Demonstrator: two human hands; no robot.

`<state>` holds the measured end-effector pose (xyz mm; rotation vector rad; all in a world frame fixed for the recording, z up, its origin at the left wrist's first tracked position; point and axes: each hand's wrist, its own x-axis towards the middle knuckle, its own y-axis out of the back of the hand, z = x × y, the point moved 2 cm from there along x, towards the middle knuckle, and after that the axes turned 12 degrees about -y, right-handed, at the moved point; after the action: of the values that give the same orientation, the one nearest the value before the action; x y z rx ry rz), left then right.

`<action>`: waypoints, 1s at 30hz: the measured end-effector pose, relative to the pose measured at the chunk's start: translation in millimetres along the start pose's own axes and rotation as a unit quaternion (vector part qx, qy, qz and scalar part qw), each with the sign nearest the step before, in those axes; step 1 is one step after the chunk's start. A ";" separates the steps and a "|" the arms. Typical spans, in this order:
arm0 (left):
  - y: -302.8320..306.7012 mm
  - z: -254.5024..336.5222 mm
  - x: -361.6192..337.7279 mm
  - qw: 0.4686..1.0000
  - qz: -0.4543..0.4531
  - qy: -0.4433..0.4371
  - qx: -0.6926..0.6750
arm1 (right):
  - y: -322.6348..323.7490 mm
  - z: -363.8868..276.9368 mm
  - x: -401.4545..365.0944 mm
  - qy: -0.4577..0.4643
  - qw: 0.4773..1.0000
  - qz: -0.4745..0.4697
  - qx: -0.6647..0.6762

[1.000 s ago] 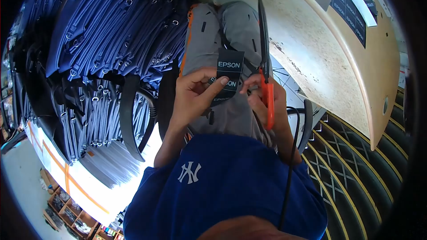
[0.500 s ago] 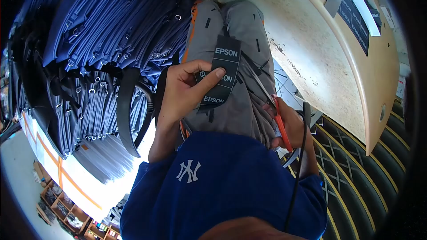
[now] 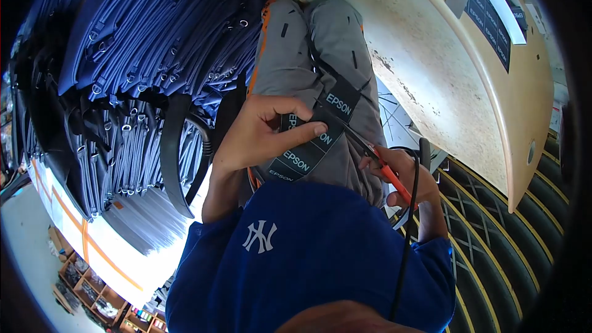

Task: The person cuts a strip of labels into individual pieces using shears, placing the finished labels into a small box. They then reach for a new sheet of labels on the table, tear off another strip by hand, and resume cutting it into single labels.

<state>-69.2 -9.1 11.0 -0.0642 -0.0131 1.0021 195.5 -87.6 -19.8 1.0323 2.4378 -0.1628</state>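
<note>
My left hand (image 3: 265,132) pinches a black strip of labels (image 3: 341,105) printed EPSON in white, between thumb and forefinger, above my lap. Several labels follow one another along it, and its lower part hangs toward my shirt. A pair of scissors (image 3: 396,180) with red-orange handles is in my right hand (image 3: 414,169), fingers wrapped around the loops. Its blades point up and left and reach the strip just below the top label, near my left fingertips. Whether the blades are apart there is hard to make out.
Stacks of blue straps (image 3: 142,37) with metal rings fill the left side. On the right stands a pale, worn table (image 3: 444,80) with more EPSON label sheets (image 3: 490,24) on it. A black cable (image 3: 407,253) runs down past my right arm.
My left hand has lowered slightly and the label strip has tilted, its top leaning right. The scissors have turned, and their blades have come to the strip between two labels.
</note>
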 end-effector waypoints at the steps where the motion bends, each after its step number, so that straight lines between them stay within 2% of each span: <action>1: 0.2 0.5 -0.1 1.000 -0.018 -0.004 0.021 | 1.3 -1.3 1.0 0.000 1.000 -0.011 -0.013; 6: -1.4 -2.8 -0.6 0.999 -0.026 -0.013 0.016 | 0.3 -0.1 0.9 -0.013 1.000 -0.004 -0.005; 9: -0.5 -2.4 -1.1 0.999 -0.037 -0.010 0.025 | -0.8 -6.2 3.1 -0.001 0.999 -0.003 -0.044; 12: 0.7 -3.0 -1.3 0.999 -0.042 -0.009 0.030 | -1.0 -16.6 4.4 0.028 0.999 0.039 -0.018; 14: 0.7 -2.3 -1.0 0.998 -0.044 -0.011 0.037 | 2.2 -14.4 3.1 -0.031 0.999 -0.005 -0.012; 15: 0.2 -0.8 -0.6 0.999 -0.043 -0.010 0.031 | 2.0 -15.2 2.1 -0.031 0.999 -0.005 -0.012; 17: 0.0 -0.3 -0.3 0.999 -0.042 -0.010 0.025 | 1.2 -14.5 0.1 -0.092 0.994 -0.011 -0.051; 23: 2.4 -5.1 -3.5 0.998 -0.047 -0.009 0.047 | 0.3 -14.6 1.0 -0.057 0.996 0.007 -0.066; 25: 1.4 -4.7 -3.1 0.998 -0.032 -0.041 0.046 | -1.0 -14.4 2.0 -0.045 0.998 0.007 -0.051; 27: 2.3 -4.0 -4.0 0.998 -0.036 -0.024 0.044 | -0.8 -14.5 2.3 -0.033 0.999 0.008 -0.035; 30: 4.9 -5.4 -5.9 0.998 -0.043 -0.011 0.039 | 0.0 -14.1 2.5 -0.051 0.995 -0.009 -0.083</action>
<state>-76.3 -11.7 5.5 0.0178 0.0036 0.9163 188.6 -82.0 -8.6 0.9068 2.3258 -0.0161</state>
